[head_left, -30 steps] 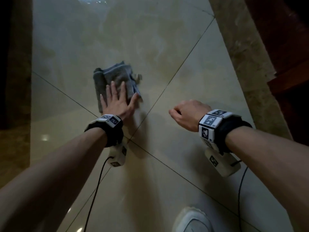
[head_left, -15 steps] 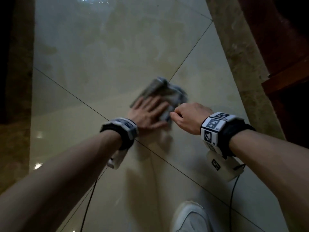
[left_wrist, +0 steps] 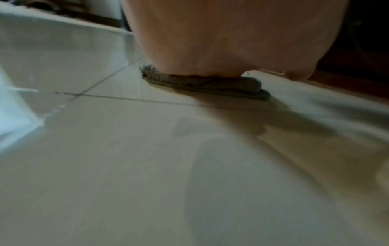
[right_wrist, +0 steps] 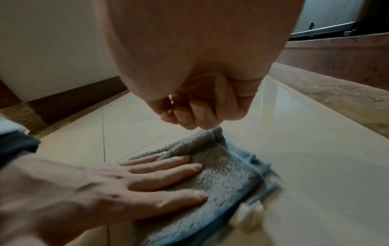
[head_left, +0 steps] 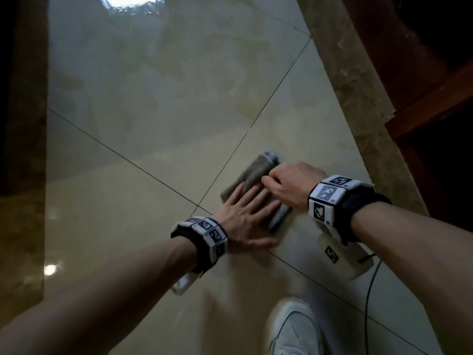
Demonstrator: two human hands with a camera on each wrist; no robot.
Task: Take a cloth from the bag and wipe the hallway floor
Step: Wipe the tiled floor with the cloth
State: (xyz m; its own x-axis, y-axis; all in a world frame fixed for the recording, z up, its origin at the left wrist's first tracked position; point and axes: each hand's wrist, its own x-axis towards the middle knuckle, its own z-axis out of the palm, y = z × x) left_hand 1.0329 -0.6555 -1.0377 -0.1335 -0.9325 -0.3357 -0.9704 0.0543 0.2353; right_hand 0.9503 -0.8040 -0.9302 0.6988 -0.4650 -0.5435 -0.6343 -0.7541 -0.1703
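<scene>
A folded grey cloth (head_left: 252, 172) with a blue underside lies on the glossy beige tile floor (head_left: 153, 124), just right of a tile joint. My left hand (head_left: 245, 213) lies flat on it, fingers straight and spread, and presses it down. The right wrist view shows those fingers (right_wrist: 168, 168) on the cloth (right_wrist: 227, 179). From the left wrist, only the palm (left_wrist: 221, 36) shows above the cloth's near edge (left_wrist: 202, 83). My right hand (head_left: 289, 183) is curled into a fist right over the cloth's far right side. Its fingers (right_wrist: 189, 113) hold nothing I can see.
A speckled stone border strip (head_left: 358, 111) runs along the right, with dark reddish woodwork (head_left: 422, 73) beyond it. A dark border (head_left: 23, 175) edges the left. A white shoe (head_left: 294, 326) stands near the bottom. A black cable (head_left: 371, 290) hangs from the right wrist.
My left hand slid the cloth rightward and nearer across the tile joints, up to the right fist. The right hand stayed nearly still, curled throughout.
</scene>
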